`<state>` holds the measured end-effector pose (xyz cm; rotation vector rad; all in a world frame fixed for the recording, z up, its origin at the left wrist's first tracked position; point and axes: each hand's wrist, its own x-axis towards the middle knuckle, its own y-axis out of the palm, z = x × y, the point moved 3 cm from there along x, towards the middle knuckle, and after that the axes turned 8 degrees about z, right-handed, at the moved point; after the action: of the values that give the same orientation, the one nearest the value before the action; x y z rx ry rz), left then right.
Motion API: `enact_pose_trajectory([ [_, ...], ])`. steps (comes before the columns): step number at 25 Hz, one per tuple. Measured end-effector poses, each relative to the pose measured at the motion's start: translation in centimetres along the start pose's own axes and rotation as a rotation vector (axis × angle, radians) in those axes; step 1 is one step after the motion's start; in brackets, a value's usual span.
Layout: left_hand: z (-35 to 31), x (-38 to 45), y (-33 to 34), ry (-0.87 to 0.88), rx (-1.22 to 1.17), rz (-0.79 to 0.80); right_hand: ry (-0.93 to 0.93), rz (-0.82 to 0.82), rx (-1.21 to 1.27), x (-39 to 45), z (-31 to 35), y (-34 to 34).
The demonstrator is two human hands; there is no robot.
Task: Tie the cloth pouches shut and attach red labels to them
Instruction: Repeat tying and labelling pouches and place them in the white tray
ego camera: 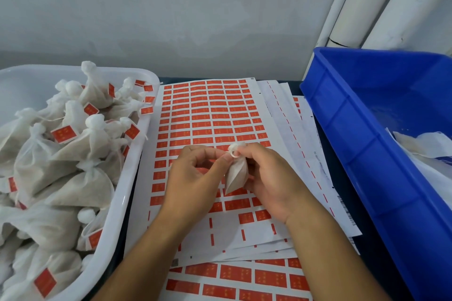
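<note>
both hands over the middle of the table, above the label sheets. right hand curled round a small cloth pouch, gripping it by the neck; pouch hangs point-down between the two hands, its gathered top bunched just above the fingers. left hand pinches at the pouch's neck with thumb and forefinger; looks like a thin tie string is caught there, too fine to be sure. top sheet of red labels lies flat beneath the hands, most rows full, the near rows partly peeled to bare backing. more sheets fanned out under it, one with full red rows at the near edge. white tub on the left, heaped with tied pouches, many carrying a red label on the string. blue crate on the right, holding a few loose white pouches in its far corner. dark table shows between sheets and crate.
</note>
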<state>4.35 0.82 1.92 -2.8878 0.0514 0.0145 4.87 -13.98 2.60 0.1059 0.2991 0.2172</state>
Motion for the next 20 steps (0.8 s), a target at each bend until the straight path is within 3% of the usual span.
enact_pose_trajectory([
  [7,0.27,0.11,-0.13,-0.008,0.024,-0.098,-0.006,0.036,-0.074,-0.1,0.22,-0.11],
  [12,0.08,-0.1,-0.14,-0.026,0.039,-0.023,-0.039,-0.006,-0.183,-0.1,-0.01,-0.04],
  [20,-0.06,-0.41,-0.23,-0.159,-0.161,0.019,-0.154,-0.034,-0.422,-0.23,0.19,-0.49],
])
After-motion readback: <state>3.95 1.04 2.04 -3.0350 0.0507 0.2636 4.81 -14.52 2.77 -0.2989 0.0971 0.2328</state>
